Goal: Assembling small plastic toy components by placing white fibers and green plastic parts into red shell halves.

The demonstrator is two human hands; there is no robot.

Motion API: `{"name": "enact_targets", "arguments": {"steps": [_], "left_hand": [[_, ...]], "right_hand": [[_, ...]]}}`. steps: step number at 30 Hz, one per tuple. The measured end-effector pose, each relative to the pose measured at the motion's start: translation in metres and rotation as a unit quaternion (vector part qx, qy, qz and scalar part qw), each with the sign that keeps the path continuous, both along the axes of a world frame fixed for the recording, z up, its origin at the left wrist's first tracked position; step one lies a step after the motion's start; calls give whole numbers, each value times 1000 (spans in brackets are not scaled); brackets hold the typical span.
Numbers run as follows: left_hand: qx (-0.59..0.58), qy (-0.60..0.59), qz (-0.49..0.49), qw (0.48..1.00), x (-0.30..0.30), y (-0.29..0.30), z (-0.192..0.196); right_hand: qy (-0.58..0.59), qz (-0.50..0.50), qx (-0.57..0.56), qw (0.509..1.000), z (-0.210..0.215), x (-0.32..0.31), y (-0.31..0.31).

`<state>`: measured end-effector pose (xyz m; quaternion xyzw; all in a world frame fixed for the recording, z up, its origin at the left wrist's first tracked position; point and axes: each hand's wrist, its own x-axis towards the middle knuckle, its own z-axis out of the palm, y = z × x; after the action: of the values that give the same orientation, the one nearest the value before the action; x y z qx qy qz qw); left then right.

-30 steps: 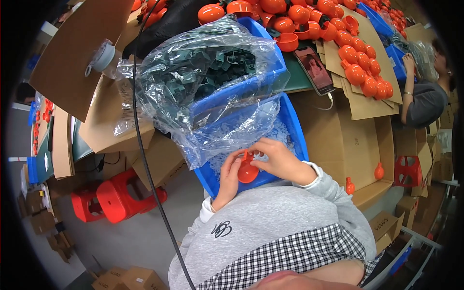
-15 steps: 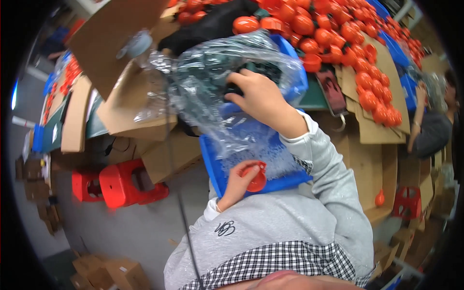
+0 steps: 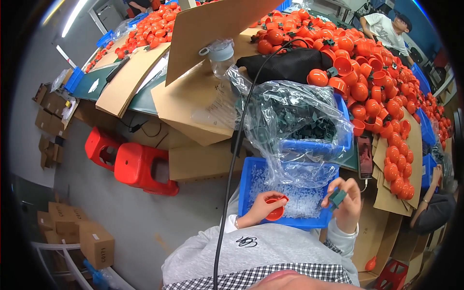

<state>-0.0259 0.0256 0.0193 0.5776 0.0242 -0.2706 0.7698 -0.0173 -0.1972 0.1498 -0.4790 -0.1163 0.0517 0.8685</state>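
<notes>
My left hand [image 3: 258, 209] is closed around a round orange-red plastic cup [image 3: 276, 212], its hollow side partly showing. In the fingers of my right hand [image 3: 351, 207] is a dark green plastic piece [image 3: 337, 197], pinched at the fingertips a little right of the cup. Both hands are over the near part of a blue tray [image 3: 245, 186] strewn with small translucent white pieces [image 3: 302, 203]. Beyond it stands a blue bin [image 3: 344, 113], lined with a clear plastic bag [image 3: 268, 116] and filled with dark green parts [image 3: 311, 126]. The bag's loose edge droops over the tray.
Orange-red round shells [image 3: 360, 92] are heaped across the table. A phone [image 3: 365, 157] lies right of the bin. A bottle [image 3: 221, 58], black cloth item [image 3: 285, 65] and cardboard [image 3: 193, 106] are left and behind. A black cable [image 3: 232, 169] crosses the view. Red stools [image 3: 140, 166] stand left. Co-workers [image 3: 385, 29] sit beyond.
My right hand has come out of the bagged bin, back toward me, with a dark green piece in its fingers. My left hand still holds the cup. The whole view has shifted.
</notes>
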Motion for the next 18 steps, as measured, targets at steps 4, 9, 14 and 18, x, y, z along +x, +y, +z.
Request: {"name": "enact_targets", "arguments": {"steps": [4, 9, 14, 18], "left_hand": [[8, 1, -16, 1000, -3, -3, -2], [3, 10, -19, 1000, 7, -4, -8], [8, -16, -5, 1000, 9, 1, 0], [-7, -3, -11, 1000, 8, -6, -3]], "right_hand": [[98, -2, 20, 995, -39, -20, 0], [166, -12, -389, 906, -55, -27, -5], [-38, -131, -706, 695, -65, -22, -4], [-51, -83, -789, 606, -81, -34, -7]]}}
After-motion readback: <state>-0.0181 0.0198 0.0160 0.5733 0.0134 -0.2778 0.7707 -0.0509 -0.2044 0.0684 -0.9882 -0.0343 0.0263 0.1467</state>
